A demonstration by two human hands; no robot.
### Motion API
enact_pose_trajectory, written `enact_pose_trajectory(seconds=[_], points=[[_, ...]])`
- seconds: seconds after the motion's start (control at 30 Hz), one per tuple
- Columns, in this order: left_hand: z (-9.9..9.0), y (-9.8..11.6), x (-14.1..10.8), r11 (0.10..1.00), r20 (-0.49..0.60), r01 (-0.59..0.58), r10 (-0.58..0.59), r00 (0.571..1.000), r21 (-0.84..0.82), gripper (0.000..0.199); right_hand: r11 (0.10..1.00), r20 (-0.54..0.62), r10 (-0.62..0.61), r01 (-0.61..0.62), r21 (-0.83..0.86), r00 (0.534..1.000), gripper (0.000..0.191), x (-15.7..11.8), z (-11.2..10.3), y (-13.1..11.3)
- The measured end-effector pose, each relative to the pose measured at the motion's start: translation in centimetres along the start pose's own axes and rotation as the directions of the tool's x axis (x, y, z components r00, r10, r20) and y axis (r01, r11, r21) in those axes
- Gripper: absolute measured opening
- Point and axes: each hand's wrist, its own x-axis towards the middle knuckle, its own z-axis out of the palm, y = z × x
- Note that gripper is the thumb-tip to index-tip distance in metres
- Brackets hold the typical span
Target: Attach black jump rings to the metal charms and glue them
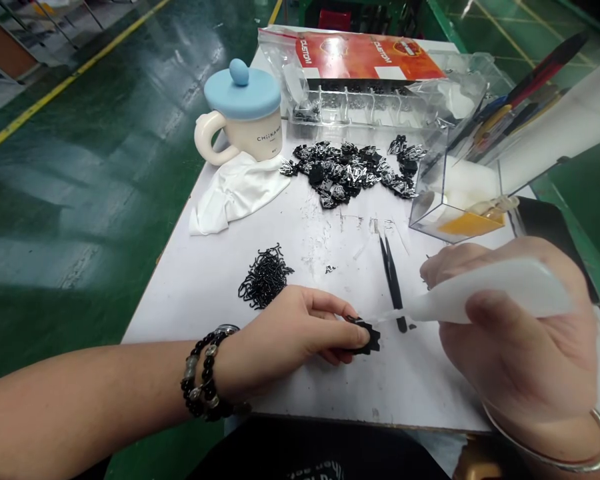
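My left hand [300, 327] pinches a small flat black part [373, 339] with a notched edge, low over the white table [325, 393]. In my right hand [525, 347] is a translucent white squeeze bottle [495, 290], lying nearly level, its thin nozzle reaching the top edge of the black part. Black tweezers [392, 280] rest on the table between my hands. A pile of small bent black pieces [266, 277] lies beyond my left wrist. Farther back is a heap of black and silver parts [340, 170].
At the back left stand a cream mug [255, 137] with a blue lid and a white cloth [240, 190]. A clear compartment tray [360, 110] and orange packaging [365, 57] lie behind. A clear tool holder [455, 200] stands right.
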Motion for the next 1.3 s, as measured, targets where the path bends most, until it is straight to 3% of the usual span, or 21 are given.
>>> enact_pose_trajectory(seconds=[0.9,1.0,1.13,1.23,1.3], points=[[0.0,0.1,0.0,1.0,0.004,0.011,-0.011,1.0,0.006,0.015,1.0,-0.028,0.005,-0.006,-0.027,1.0,0.011,-0.2,-0.3,-0.1],[-0.1,0.1,0.0,1.0,0.011,0.002,-0.002,1.0,0.018,0.014,0.999,-0.108,-0.03,0.026,-0.04,0.994,0.017,-0.2,-0.2,-0.3],[-0.1,0.1,0.0,1.0,0.003,0.003,-0.003,1.0,0.005,0.017,0.998,-0.2,0.048,-0.054,-0.021,0.979,0.021,-1.0,-0.2,-0.8],[-0.2,0.0,0.1,1.0,0.0,0.001,-0.001,1.0,-0.012,0.019,1.0,-0.181,-0.018,0.018,0.002,0.983,0.024,-1.6,-0.4,-1.2],[-0.2,0.0,0.1,1.0,-0.001,-0.001,0.001,1.0,-0.026,0.02,0.994,-0.017,-0.056,0.054,-0.098,0.998,0.03,-1.6,-0.8,-1.5]])
